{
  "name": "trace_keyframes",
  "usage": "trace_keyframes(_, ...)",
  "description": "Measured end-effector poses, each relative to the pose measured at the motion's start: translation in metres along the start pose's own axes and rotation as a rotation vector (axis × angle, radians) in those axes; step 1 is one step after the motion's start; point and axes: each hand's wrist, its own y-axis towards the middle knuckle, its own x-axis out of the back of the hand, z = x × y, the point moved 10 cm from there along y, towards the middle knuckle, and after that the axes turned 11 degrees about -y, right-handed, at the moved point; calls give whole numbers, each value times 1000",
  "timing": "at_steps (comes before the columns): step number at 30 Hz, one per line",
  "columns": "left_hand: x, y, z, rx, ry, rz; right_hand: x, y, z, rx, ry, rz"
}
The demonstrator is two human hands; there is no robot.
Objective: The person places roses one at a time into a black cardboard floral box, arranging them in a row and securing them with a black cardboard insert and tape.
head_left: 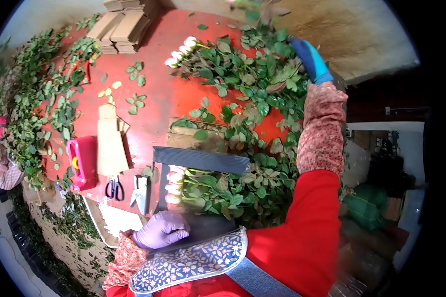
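Note:
My right hand, in a blue glove, reaches to the far right edge of the red table. Its fingers are pressed together at a leafy rose stem, blurred at the top; leaves partly hide the grip. Below that hand lies a heap of cut roses, their pale pink heads pointing left. My left hand, in a purple glove, is curled closed at the near edge, beside a dark board. Pink rose heads of a second bunch line up just beyond it, beside a dark ridged strip.
Left of the bunch lie black-handled scissors, a grey-white bladed tool, cardboard pieces and a pink plastic holder. Cardboard sleeves are stacked at the back. Leafy stems cover the left side. Another person's hand shows there.

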Motion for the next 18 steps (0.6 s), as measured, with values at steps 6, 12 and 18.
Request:
trace_keyframes(6, 1, 7, -1, 15, -49, 7, 80, -38, 3, -72, 291, -130)
trace_keyframes(12, 0, 13, -4, 26, -15, 29, 74, -45, -14, -93, -6, -176)
trace_keyframes(18, 3, 9, -5, -9, 32, 7, -72, -28, -2, -61, -265, 64)
